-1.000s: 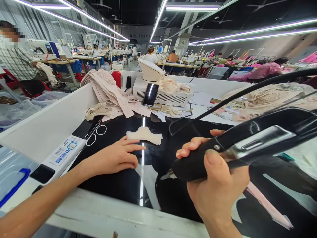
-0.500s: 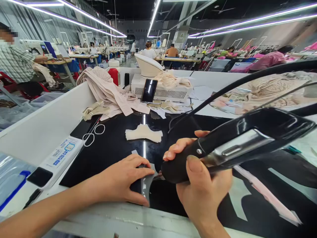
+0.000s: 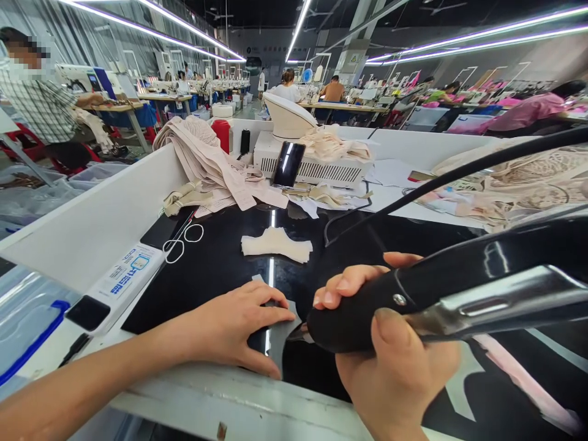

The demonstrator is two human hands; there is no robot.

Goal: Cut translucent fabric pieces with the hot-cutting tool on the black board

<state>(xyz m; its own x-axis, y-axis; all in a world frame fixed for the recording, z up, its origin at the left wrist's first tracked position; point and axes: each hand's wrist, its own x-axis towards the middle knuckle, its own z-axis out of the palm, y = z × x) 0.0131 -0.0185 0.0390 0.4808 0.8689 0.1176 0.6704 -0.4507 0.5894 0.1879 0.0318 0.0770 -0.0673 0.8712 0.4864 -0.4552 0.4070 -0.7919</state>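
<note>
My left hand (image 3: 241,327) rests with fingers spread on a thin grey piece of material (image 3: 278,340) lying on the glossy black work surface (image 3: 206,275). My right hand (image 3: 395,361) is wrapped round a black corded handheld tool (image 3: 463,294) with a silver metal lever along its side. The tool's small metal tip (image 3: 301,334) points left, at the right edge of the grey piece; whether it touches is unclear. Beyond my left hand lies a stack of cream shaped fabric pieces (image 3: 276,245).
Behind stand a vented white machine (image 3: 321,165) and a leaning phone (image 3: 288,164). Beige fabric strips (image 3: 202,153) heap at the back left. A thick black cable (image 3: 459,177) arches over the right side. A white box (image 3: 122,278) and a looped white cord (image 3: 184,242) lie left.
The view has shifted slightly, so most things sit further right. The right hand's tool appears lower and closer to the camera. My left hand stays on the grey piece.
</note>
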